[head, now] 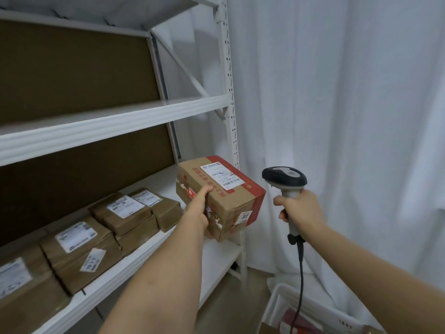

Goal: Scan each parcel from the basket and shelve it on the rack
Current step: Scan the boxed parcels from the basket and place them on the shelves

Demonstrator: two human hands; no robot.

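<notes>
Left hand grips the red-and-brown parcel, thumb on top and fingers curled under, holding it in the air just off the right end of the rack's lower shelf. Right hand is wrapped round the scanner handle, head beside the box. Best move, I'd say: slide the parcel level into the bare right end, label up, clear of the upright post. Brown parcels already line that shelf toward the left. White curtain hangs behind, and the white basket sits at the floor, bottom right, more items inside.
</notes>
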